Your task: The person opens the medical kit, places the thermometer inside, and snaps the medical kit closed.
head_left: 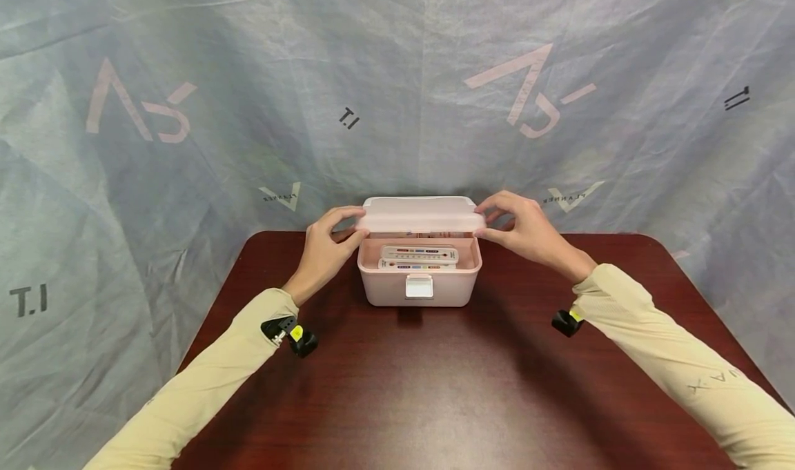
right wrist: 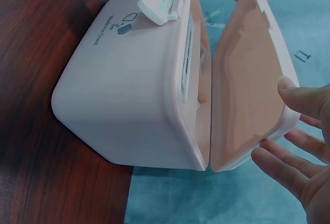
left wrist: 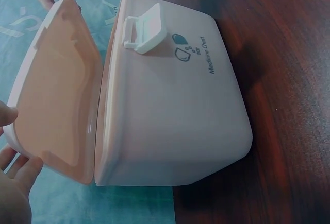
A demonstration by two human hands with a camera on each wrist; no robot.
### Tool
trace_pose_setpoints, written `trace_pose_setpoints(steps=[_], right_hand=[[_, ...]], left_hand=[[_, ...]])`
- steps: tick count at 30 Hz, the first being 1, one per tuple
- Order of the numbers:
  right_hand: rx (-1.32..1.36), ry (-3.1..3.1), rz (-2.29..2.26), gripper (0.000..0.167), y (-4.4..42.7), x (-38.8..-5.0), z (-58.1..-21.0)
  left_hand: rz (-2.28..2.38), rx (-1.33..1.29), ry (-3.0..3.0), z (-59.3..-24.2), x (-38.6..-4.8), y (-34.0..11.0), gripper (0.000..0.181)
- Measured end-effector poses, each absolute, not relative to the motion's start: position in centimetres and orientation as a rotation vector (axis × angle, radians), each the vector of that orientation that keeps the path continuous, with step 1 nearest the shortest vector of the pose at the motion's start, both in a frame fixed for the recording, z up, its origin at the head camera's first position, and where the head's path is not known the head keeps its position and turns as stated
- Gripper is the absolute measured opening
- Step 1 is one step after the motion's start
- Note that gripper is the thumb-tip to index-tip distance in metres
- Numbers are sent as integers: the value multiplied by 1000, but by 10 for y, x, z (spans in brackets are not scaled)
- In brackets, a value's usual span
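A pale pink medicine chest [head_left: 386,290] stands on the table with its hinged lid [head_left: 422,213] raised part way. My left hand [head_left: 326,249] holds the lid's left end between thumb and fingers. At the right end, my right hand [head_left: 528,230] grips the lid in the same way, its thumb [right wrist: 296,95] at the rim. The white front latch [left wrist: 149,31] is flipped outward, beside printed words reading "Medicine Chest". Inside lie long white flat pieces [head_left: 419,253] with coloured markings, like thermometers; the raised lid hides the back of the interior.
A dark red wooden table [head_left: 410,387] carries the chest near its far edge. Behind and at both sides hangs a grey-blue printed cloth [head_left: 397,76]. Black wrist cameras [head_left: 304,344] are strapped to both sleeves.
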State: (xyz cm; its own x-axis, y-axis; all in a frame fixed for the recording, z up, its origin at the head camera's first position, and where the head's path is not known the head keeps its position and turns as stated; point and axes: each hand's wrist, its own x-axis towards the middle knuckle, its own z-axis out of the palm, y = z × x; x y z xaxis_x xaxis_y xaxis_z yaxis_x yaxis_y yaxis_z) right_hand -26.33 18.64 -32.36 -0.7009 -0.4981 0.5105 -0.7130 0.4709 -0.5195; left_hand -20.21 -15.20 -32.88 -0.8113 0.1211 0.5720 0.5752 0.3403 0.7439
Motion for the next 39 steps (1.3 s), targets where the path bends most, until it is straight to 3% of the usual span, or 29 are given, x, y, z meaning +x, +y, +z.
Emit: trace_pose_setpoints(steps=[39], right_hand=[[961, -2349, 1123, 35, 185, -249, -353]], left_hand=[[-1469, -597, -2158, -346, -191, -148, 29]])
